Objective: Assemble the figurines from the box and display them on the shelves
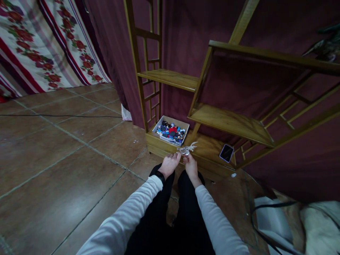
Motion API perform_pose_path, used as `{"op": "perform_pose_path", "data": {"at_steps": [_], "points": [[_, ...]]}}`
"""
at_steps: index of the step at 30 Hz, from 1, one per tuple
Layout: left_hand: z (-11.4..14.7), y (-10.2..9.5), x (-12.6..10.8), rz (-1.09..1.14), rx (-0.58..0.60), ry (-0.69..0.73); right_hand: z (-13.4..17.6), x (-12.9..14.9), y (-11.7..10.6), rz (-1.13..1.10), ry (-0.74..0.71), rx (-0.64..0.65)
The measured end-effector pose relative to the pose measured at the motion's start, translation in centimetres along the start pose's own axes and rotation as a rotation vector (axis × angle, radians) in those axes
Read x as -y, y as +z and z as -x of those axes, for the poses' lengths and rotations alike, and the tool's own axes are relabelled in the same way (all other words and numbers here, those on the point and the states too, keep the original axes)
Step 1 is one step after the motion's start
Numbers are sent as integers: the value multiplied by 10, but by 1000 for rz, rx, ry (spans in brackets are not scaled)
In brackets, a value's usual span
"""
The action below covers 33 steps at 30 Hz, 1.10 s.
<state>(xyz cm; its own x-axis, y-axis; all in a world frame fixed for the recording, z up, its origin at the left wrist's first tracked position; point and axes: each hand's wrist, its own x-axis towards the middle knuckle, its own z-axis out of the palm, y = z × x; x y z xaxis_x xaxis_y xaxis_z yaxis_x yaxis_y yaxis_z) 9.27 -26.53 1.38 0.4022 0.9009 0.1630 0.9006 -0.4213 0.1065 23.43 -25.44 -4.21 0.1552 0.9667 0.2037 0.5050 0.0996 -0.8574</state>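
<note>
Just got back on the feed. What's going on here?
A person in pale long sleeves and black trousers has the left hand and right hand together on a small, clear, crinkled plastic piece, in front of a brown wooden shelf unit. On its low board sits a shallow white open box of small multicoloured items, too small to identify. A dark-screened, flat rectangular device lies farther right.
</note>
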Motion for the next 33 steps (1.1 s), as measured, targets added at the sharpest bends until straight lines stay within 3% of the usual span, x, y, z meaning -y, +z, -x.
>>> {"op": "perform_pose_path", "data": {"at_steps": [8, 16, 25, 33], "points": [[-6, -1, 5, 147, -22, -204, 5, 7, 2, 56, -59, -5], [-17, 18, 13, 358, -137, -390, 5, 7, 4, 69, -84, 16], [-29, 35, 23, 749, -379, -414, 10, 20, 3, 136, -183, 56], [-34, 42, 25, 1110, -375, -429, 16, 32, -1, 116, -246, 79]]}}
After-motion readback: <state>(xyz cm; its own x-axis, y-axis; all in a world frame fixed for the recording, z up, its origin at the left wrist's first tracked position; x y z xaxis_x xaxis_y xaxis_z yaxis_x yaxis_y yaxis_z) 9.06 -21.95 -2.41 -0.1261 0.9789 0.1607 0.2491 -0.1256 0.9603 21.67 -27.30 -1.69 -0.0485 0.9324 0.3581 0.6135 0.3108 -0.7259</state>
